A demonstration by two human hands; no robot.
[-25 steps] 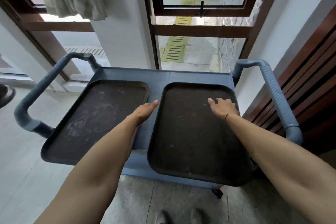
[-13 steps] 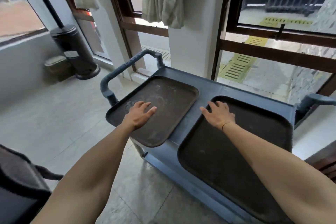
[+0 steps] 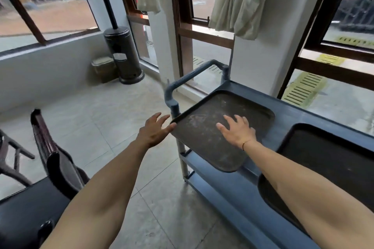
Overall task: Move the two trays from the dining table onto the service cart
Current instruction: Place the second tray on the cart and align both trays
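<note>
Your right hand (image 3: 237, 130) lies fingers-spread on the left dark rectangular plastic tray (image 3: 212, 147) atop the blue-grey plastic service cart (image 3: 283, 115), while your left hand (image 3: 154, 130), fingers spread, touches that tray's near-left corner.

Two dark brown trays, the left tray (image 3: 212, 127) mottled with pale smudges, on a slate-blue service cart (image 3: 232, 194); cream curtains (image 3: 240, 2); beige tiled floor (image 3: 113, 111).
</note>
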